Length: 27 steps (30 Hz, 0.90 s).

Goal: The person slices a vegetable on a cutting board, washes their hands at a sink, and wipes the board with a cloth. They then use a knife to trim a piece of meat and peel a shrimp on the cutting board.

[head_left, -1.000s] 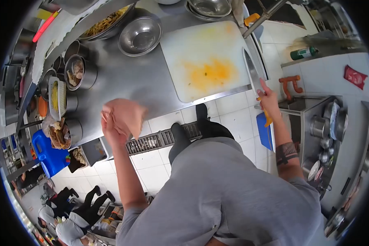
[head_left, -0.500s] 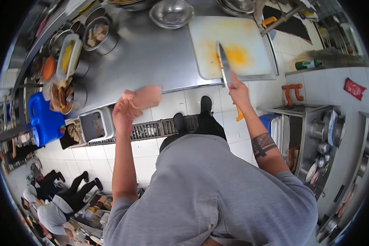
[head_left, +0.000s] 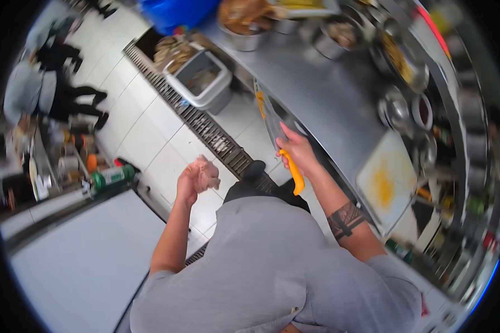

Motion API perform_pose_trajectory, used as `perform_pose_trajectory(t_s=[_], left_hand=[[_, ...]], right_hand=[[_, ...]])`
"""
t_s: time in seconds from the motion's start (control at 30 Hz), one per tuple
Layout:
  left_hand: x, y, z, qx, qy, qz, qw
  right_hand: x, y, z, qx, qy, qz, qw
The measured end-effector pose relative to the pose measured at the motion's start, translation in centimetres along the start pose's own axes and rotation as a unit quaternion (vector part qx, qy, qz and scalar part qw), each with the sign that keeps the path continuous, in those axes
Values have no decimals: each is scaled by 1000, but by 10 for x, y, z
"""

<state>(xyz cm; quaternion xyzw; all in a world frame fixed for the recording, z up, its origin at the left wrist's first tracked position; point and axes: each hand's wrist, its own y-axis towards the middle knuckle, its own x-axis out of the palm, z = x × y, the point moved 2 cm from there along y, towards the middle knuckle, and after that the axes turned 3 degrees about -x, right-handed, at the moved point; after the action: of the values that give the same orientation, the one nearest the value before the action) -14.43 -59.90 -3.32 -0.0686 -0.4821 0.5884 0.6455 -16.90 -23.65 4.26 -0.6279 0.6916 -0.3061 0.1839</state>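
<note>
My left hand (head_left: pixel 186 186) is closed around a limp, crumpled pale-pink cloth (head_left: pixel 206 173), held in the air over the floor. My right hand (head_left: pixel 299 151) grips a kitchen knife (head_left: pixel 295 176) by its yellow handle. The blade points up and away from me beside the steel counter's edge, with orange-yellow smears near its tip. On the counter at the right lies a white cutting board (head_left: pixel 368 176) with a yellow-orange stain, apart from both hands.
The steel counter (head_left: pixel 339 111) runs diagonally, bearing metal bowls (head_left: pixel 394 108) and pots. A grey-white bin (head_left: pixel 219 91) stands by a floor drain grate (head_left: pixel 219 136). A white-topped surface (head_left: pixel 78 261) lies at lower left. Another person (head_left: pixel 33 91) stands farther off.
My view and body have turned left, so the cutting board now lies to my right. The knife has left the space above the board. Both hands still hold their things.
</note>
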Motion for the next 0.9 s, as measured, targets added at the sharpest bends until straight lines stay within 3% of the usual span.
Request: perform_pose_trajectory(t_s=[0.07,0.13,0.2,0.27,0.3,0.33,0.37,0.43,0.47,0.53,0.6,0.67,0.73,0.8,0.83,0.9], left_hand=[[-38,-25,-13,31,-44,22,998],[-58,-51,-30,53,-82,34,995],[-61,-78,-41,90,-170,3,981],[-79,-94,-74,103,-203,116,967],[-98,-101,-98,104,-208,124,965],[-127,-105,-133,57,-255,192,946],[-147,-111,-162,8,-299,260,918],[-156,-123,-193,15,-343,271,900],[-159,-126,-204,22,-379,271,885],[-141,-128,-196,23,-394,280,875],[-134,-130,-199,-6,-418,242,876],[-134,-118,-193,-10,-408,220,886],[-135,-100,-182,-7,-394,194,899],[-141,-80,-167,-1,-386,217,897],[-140,-71,-156,3,-385,214,898],[-135,-56,-133,4,-354,181,918]], right_hand=[[35,55,-17,14,-33,-42,999],[67,130,-17,29,-173,-95,980],[98,211,-10,-32,-291,-46,955],[140,260,-38,-104,-487,-83,863],[153,309,-24,-167,-589,-61,788],[165,354,-3,-227,-678,-38,698],[178,368,-1,-223,-680,-48,697],[199,388,2,-191,-765,-41,613],[202,391,12,-186,-767,-48,613],[194,398,30,-246,-783,-31,571],[178,385,42,-249,-768,-41,589],[154,345,43,-165,-648,-21,743],[95,316,83,-291,-719,-57,629],[56,264,84,-231,-689,-95,681],[41,257,90,-236,-688,-93,680],[12,256,115,-363,-597,-49,714]])
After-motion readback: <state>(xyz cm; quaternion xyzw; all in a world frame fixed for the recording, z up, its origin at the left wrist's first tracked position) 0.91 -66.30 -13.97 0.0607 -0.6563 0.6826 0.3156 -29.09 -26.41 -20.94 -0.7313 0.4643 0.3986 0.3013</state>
